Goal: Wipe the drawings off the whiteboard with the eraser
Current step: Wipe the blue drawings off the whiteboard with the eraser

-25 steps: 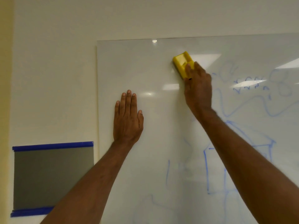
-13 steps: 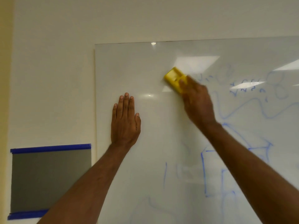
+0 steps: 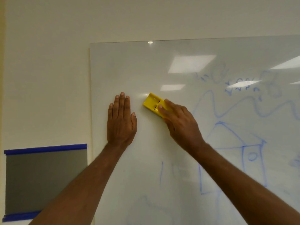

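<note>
Whiteboard (image 3: 162, 65) filling centre and right of frame, blue drawings (image 3: 243, 143) at right and lower centre. Yellow eraser (image 3: 153, 103) pressed tilted against board at centre, gripped under curled fingers of right hand (image 3: 180, 125). Left hand (image 3: 121, 120) just left of eraser, flat on board, fingers extended, holding nothing. Grey panel with blue edging (image 3: 45, 181) at lower left.

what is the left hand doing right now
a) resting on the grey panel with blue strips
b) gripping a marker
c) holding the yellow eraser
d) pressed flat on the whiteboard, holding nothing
d: the left hand lies flat and open on the whiteboard, fingers together, while the right hand holds the yellow eraser beside it.
</note>
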{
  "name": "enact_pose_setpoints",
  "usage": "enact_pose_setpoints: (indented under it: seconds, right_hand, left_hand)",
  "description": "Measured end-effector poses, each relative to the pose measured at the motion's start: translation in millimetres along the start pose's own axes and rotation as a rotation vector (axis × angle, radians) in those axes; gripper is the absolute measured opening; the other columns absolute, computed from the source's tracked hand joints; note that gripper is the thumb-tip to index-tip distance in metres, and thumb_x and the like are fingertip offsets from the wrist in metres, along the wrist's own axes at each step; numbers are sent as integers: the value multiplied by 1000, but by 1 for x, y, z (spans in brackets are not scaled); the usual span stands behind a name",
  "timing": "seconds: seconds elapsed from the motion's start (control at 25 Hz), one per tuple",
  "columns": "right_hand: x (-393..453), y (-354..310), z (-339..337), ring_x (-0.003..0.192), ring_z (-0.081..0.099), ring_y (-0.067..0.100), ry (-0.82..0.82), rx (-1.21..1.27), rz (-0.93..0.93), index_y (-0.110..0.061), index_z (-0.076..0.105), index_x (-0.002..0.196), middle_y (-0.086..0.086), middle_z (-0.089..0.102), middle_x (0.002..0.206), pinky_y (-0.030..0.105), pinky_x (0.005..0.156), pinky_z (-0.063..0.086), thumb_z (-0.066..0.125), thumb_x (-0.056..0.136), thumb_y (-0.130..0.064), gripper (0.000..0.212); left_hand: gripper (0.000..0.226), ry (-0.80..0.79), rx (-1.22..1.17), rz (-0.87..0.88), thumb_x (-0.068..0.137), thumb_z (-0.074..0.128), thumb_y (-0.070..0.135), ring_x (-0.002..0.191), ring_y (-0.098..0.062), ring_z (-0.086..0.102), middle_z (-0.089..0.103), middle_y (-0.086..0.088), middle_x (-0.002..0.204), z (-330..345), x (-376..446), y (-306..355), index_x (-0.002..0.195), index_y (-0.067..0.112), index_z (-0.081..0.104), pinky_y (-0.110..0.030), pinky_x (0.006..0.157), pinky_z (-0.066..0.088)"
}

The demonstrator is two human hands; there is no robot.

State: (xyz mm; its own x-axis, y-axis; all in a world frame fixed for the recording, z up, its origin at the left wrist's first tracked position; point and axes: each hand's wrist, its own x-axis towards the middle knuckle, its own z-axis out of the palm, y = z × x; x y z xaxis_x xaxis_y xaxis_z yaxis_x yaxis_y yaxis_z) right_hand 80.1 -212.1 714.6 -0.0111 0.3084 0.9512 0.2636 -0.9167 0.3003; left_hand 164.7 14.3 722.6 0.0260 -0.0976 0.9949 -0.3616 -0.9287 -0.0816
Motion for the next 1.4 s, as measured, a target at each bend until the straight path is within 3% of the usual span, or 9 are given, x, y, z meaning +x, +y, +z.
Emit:
enact_pose_setpoints:
  seconds: [0.16, 0.32, 0.52, 0.64, 0.72, 0.92, 1.16, 1.32, 1.4]
  right_hand:
    - [50, 88, -35, 143, 43, 37, 16, -117, 291, -29, 40, 156, 10, 34, 166, 39, 119, 35, 42, 108, -19, 49]
    - [68, 120, -50, 135, 45, 43, 181, -60, 586, -21, 44, 154, 15, 41, 159, 44, 111, 37, 48, 105, -14, 50]
    - [-18, 47, -20, 124, 57, 39, 115, 3, 238, -23, 51, 150, 12, 48, 156, 42, 102, 51, 59, 102, -15, 49]
    - [-45, 53, -23, 120, 60, 32, 45, -2, 63, -26, 56, 147, 6, 49, 156, 39, 94, 54, 67, 98, -17, 51]
    - [-20, 79, -31, 122, 60, 37, 78, -32, 113, -24, 57, 146, 10, 51, 154, 41, 97, 53, 66, 97, -14, 50]
    - [57, 107, -37, 128, 50, 41, 206, 11, 500, -25, 50, 150, 10, 45, 158, 40, 104, 41, 58, 100, -10, 53]
    - [-12, 45, -13, 118, 56, 34, 82, 0, 120, -24, 53, 149, 9, 48, 156, 40, 98, 51, 63, 101, -18, 49]
    - [-31, 70, -26, 115, 61, 33, -25, -32, -108, -25, 56, 146, 9, 51, 154, 41, 94, 54, 60, 102, -24, 44]
    - [-12, 102, -37, 123, 59, 36, 12, -82, -62, -26, 55, 147, 11, 51, 154, 43, 101, 52, 60, 102, -20, 45]
  left_hand:
    - [67, -43, -52, -24, 106, 26, 35, 162, -32, 14, 16, -17, 173, -4, 4, 3, 164, 2, 21, -51, 132, 16]
    - [68, -49, -90, -1, 105, 28, 37, 162, -29, 12, 15, -14, 174, -4, 28, 22, 165, 5, 21, -49, 133, 13]
    - [66, -47, -39, 40, 106, 33, 35, 162, -29, 16, 17, -14, 174, 3, 53, 48, 165, 6, 23, -51, 132, 17]
    - [66, -26, -17, 39, 106, 27, 36, 161, -31, 20, 21, -15, 172, 4, 54, 49, 164, 4, 26, -52, 131, 21]
    - [67, -28, -17, 43, 105, 25, 37, 161, -31, 20, 21, -16, 172, 4, 53, 50, 163, 4, 26, -52, 131, 21]
    - [68, -48, -25, 39, 105, 20, 38, 162, -30, 15, 18, -14, 173, 4, 53, 51, 165, 5, 23, -50, 132, 17]
    - [66, -37, -11, 40, 106, 25, 35, 161, -32, 20, 21, -16, 172, 3, 53, 52, 163, 3, 26, -51, 131, 21]
    - [66, -48, -2, 42, 106, 23, 35, 161, -32, 18, 19, -16, 173, 3, 52, 51, 164, 3, 25, -51, 131, 21]
    - [67, -53, -14, 41, 105, 22, 35, 162, -31, 17, 18, -16, 173, 2, 52, 52, 164, 3, 23, -51, 131, 20]
